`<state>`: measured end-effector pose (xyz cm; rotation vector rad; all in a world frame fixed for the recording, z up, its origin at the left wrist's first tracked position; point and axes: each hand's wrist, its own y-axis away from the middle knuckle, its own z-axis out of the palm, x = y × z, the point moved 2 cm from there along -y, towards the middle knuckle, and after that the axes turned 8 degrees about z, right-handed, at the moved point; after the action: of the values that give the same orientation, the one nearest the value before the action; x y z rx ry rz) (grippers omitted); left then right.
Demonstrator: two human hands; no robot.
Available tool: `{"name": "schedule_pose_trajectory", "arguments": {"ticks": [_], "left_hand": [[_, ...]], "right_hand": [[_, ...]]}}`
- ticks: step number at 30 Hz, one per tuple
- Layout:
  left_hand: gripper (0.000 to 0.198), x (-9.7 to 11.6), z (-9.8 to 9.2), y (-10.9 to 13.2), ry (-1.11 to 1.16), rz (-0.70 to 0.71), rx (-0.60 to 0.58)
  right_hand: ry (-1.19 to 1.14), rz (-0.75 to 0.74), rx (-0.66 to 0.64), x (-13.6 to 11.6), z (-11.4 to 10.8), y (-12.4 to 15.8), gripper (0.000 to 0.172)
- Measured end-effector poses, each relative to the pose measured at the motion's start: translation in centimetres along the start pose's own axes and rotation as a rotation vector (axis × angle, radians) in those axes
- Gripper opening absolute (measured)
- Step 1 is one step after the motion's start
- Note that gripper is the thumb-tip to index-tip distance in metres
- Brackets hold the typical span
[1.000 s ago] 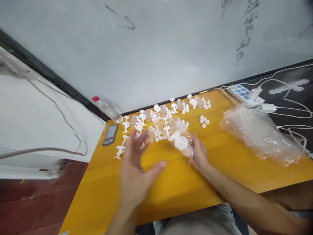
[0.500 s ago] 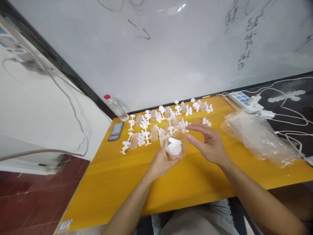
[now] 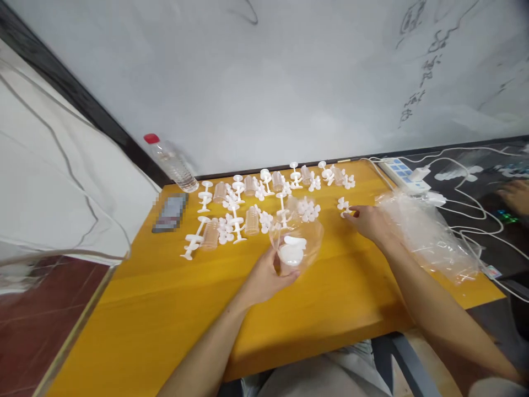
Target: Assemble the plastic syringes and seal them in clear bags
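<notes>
My left hand [image 3: 270, 275] is closed around a clear plastic bag [image 3: 312, 245] whose mouth stands open. Inside the bag lie white round plastic parts [image 3: 292, 252]. To the right, the fingertips of my right hand [image 3: 366, 221] are closed on a small white knobbed plastic piece [image 3: 345, 212] lying on the table in a little cluster. The fingers partly cover that piece. Beyond my left hand are rows of white spindle-shaped parts [image 3: 236, 223], clear plastic cups [image 3: 252, 220] and clusters of small white knobbed pieces [image 3: 308, 209].
On the yellow table [image 3: 165, 331] are a phone [image 3: 170, 213] and a red-capped water bottle [image 3: 173, 168] at the left. Flat clear plastic bags [image 3: 430, 237], a power strip [image 3: 407, 175] and white cables lie at the right. Another person's hand [image 3: 516, 196] shows at the far right, below a whiteboard [image 3: 264, 94].
My right hand has moved away from the bag, rightward and down to the small white pieces on the table. The left hand still holds the bag, and its mouth shows wider. The view has shifted.
</notes>
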<state>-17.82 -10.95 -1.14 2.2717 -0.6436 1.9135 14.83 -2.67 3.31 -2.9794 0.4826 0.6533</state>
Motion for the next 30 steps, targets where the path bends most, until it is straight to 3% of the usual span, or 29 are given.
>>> {"name": "schedule_pose_trajectory", "arguments": {"ticks": [4, 7, 9, 11, 14, 16, 21, 26, 28, 30], "left_hand": [[0.076, 0.4, 0.0, 0.2, -0.007, -0.007, -0.013], [0.076, 0.9, -0.2, 0.1, -0.014, 0.020, -0.018], [0.077, 1.2, -0.2, 0.0, -0.006, 0.037, -0.023], [0.079, 1.6, -0.2, -0.1, 0.008, 0.048, -0.029], [0.081, 2.0, -0.1, -0.1, 0.031, 0.050, -0.031], [0.084, 2.2, 0.0, 0.0, 0.048, 0.049, -0.029], [0.092, 2.6, 0.0, 0.2, 0.037, 0.052, -0.040], [0.092, 2.8, -0.1, 0.3, -0.003, 0.094, -0.035], [0.096, 2.5, -0.2, 0.3, -0.003, 0.093, -0.055], [0.098, 2.2, -0.3, 0.3, 0.001, 0.085, -0.064]], "right_hand": [[-0.010, 0.000, -0.027, -0.7, 0.9, -0.6, 0.034], [-0.134, -0.054, 0.001, -2.1, -1.7, 2.1, 0.037], [-0.313, -0.209, 0.113, -4.1, -5.0, 5.8, 0.034], [-0.383, -0.477, 0.241, -6.9, -8.3, 10.1, 0.022], [-0.213, -0.837, 0.176, -11.3, -10.6, 14.3, 0.017], [-0.066, -0.920, 0.119, -13.3, -10.4, 14.4, 0.016], [0.195, -0.883, -0.016, -14.9, -9.3, 11.6, 0.028], [0.148, -0.886, -0.068, -14.4, -11.4, 12.4, 0.038], [0.057, -0.795, -0.018, -13.4, -12.2, 12.2, 0.038], [-0.028, -0.605, 0.062, -11.4, -12.0, 10.4, 0.034]]}}
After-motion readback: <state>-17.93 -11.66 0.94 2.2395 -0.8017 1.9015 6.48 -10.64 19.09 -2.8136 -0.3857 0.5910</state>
